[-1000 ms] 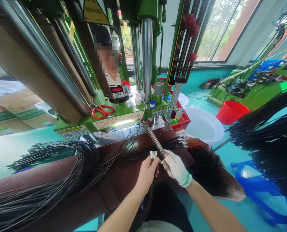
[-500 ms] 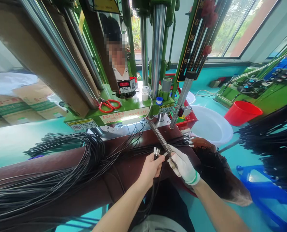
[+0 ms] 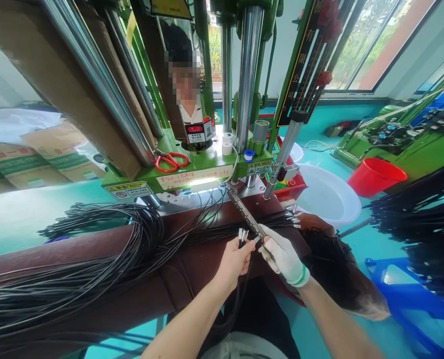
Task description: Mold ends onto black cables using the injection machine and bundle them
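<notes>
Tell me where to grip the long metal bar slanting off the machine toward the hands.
Grip the long metal bar at its near end, where the gloved right hand holds it, coming from the person's side. That end points toward the person and looks free, while the far end seems to sit at the green machine, and black cables crowd beneath its middle.

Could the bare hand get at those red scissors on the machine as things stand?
Probably yes, once it lets go: the bare hand is gripping black cables, and the red scissors lie on the green machine's ledge, with only a few loose cables between.
</notes>
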`<state>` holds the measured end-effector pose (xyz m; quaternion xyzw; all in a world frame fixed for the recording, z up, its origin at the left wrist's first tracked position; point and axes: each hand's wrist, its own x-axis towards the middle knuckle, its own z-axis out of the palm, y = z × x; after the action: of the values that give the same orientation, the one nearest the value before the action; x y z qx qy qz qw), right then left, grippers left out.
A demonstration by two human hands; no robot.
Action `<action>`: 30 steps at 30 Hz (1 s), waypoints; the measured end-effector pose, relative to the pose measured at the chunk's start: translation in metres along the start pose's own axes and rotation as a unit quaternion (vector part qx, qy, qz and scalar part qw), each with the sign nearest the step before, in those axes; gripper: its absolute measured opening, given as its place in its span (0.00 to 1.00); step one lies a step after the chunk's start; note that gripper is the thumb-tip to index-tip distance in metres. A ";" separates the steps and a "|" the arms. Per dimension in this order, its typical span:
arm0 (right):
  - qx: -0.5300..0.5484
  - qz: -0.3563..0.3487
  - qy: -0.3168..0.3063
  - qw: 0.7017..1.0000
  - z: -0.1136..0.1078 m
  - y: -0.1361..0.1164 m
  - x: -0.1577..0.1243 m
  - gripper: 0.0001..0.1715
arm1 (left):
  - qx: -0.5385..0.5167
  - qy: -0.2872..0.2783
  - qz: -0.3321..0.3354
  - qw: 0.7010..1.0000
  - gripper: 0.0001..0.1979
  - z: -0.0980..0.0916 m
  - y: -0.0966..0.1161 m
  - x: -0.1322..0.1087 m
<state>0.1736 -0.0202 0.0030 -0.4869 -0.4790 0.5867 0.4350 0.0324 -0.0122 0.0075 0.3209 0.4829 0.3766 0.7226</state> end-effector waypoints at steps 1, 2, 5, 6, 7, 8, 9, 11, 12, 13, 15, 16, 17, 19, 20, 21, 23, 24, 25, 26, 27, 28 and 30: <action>-0.005 -0.010 0.003 1.000 0.000 0.001 0.000 0.32 | 0.000 0.001 0.000 1.000 0.17 0.000 0.000 0.001; -0.015 -0.025 0.005 1.000 0.001 0.003 0.001 0.32 | 0.001 0.001 0.000 1.000 0.17 -0.001 -0.001 0.001; -0.051 -0.070 0.002 0.996 0.001 0.009 0.004 0.33 | 0.006 -0.003 0.008 1.000 0.17 -0.002 -0.004 0.004; -0.054 -0.078 0.000 0.995 0.001 0.011 0.005 0.32 | 0.010 -0.003 0.018 1.000 0.17 -0.003 -0.004 0.004; -0.048 -0.077 0.000 0.996 0.002 0.012 0.006 0.32 | 0.020 0.000 0.036 0.999 0.17 -0.004 -0.004 0.005; -0.032 -0.071 0.003 0.997 0.002 0.012 0.006 0.32 | 0.031 0.010 0.061 0.998 0.16 -0.004 -0.004 0.005; -0.014 -0.061 0.008 0.998 0.002 0.011 0.006 0.32 | 0.039 0.025 0.090 0.995 0.16 -0.005 -0.004 0.005; 0.012 -0.033 0.017 0.999 0.002 0.008 0.005 0.32 | 0.031 0.066 0.131 0.989 0.16 -0.008 -0.002 0.006; 0.018 -0.020 0.020 0.999 0.001 0.006 0.005 0.32 | 0.011 0.083 0.139 0.987 0.16 -0.008 -0.001 0.006; 0.020 -0.011 0.022 0.999 0.001 0.004 0.004 0.32 | -0.014 0.095 0.137 0.986 0.15 -0.009 0.000 0.006; 0.021 -0.004 0.025 0.999 0.000 0.002 0.004 0.31 | -0.051 0.106 0.126 0.985 0.15 -0.009 0.000 0.005; 0.021 -0.004 0.026 0.999 -0.001 0.001 0.004 0.31 | -0.056 0.104 0.122 0.985 0.16 -0.009 0.000 0.006; 0.019 -0.002 0.024 1.000 -0.001 0.000 0.004 0.31 | -0.053 0.096 0.116 0.987 0.16 -0.008 0.000 0.006; 0.012 0.005 0.013 1.000 -0.002 -0.001 0.004 0.31 | -0.036 0.066 0.096 0.993 0.16 -0.007 0.000 0.006; 0.007 0.009 0.005 1.000 -0.002 -0.002 0.004 0.31 | -0.027 0.049 0.083 0.995 0.15 -0.007 0.001 0.006; 0.004 0.013 -0.002 1.000 -0.002 -0.003 0.003 0.31 | -0.021 0.036 0.069 0.997 0.15 -0.007 0.001 0.007; -0.001 0.018 -0.010 1.000 -0.002 -0.005 0.003 0.32 | -0.014 0.020 0.046 0.999 0.16 -0.008 0.003 0.007; -0.003 0.019 -0.012 1.000 -0.002 -0.006 0.002 0.32 | -0.014 0.017 0.039 0.999 0.16 -0.008 0.004 0.007; -0.003 0.019 -0.012 1.000 -0.002 -0.007 0.002 0.33 | -0.014 0.013 0.034 0.999 0.17 -0.009 0.005 0.006; -0.003 0.019 -0.013 1.000 -0.001 -0.008 0.001 0.33 | -0.015 0.009 0.030 0.999 0.17 -0.009 0.005 0.006; -0.003 0.020 -0.016 1.000 -0.001 -0.008 0.001 0.33 | -0.016 0.006 0.028 0.999 0.17 -0.009 0.006 0.006; -0.003 0.020 -0.020 1.000 -0.002 -0.008 0.001 0.33 | -0.018 0.004 0.028 0.999 0.17 -0.008 0.006 0.006; -0.004 0.019 -0.024 1.000 -0.002 -0.008 0.002 0.33 | -0.021 0.005 0.032 0.999 0.16 -0.008 0.005 0.005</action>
<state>0.1755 -0.0171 0.0101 -0.4834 -0.4825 0.6042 0.4103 0.0250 -0.0044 0.0067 0.3189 0.4679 0.4110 0.7145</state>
